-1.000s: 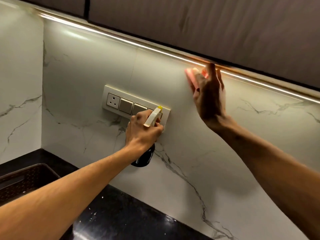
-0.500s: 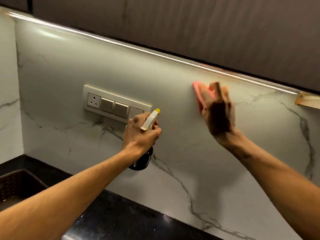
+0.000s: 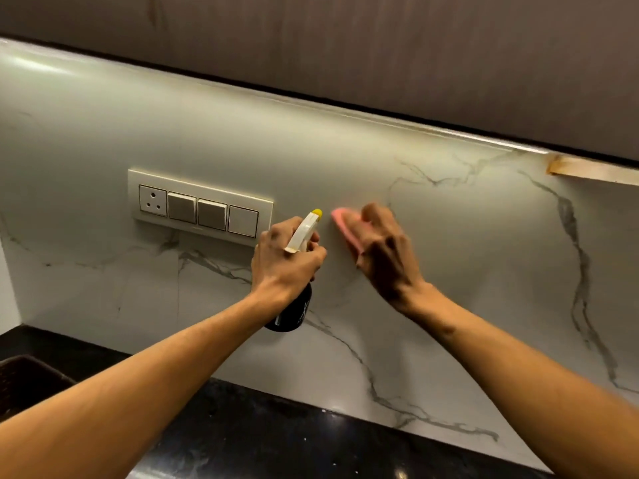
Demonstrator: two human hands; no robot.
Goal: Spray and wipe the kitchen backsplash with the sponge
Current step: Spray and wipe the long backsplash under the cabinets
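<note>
Two hands are busy. On the right hand (image 3: 385, 261) the fingers (image 3: 375, 216) curl over the sponge (image 3: 340, 224), pressed to the backsplash (image 3: 477, 278); it looks soft and light, best held across its back. Left of them, the left hand (image 3: 285, 262) grips the bottle (image 3: 294, 312) by its neck.

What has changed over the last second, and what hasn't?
The right hand swept the pink sponge down and left across the backsplash, from just under the cabinet to beside the spray bottle. Nothing was picked up or released. The left hand still grips the spray bottle by the switch plate.
</note>
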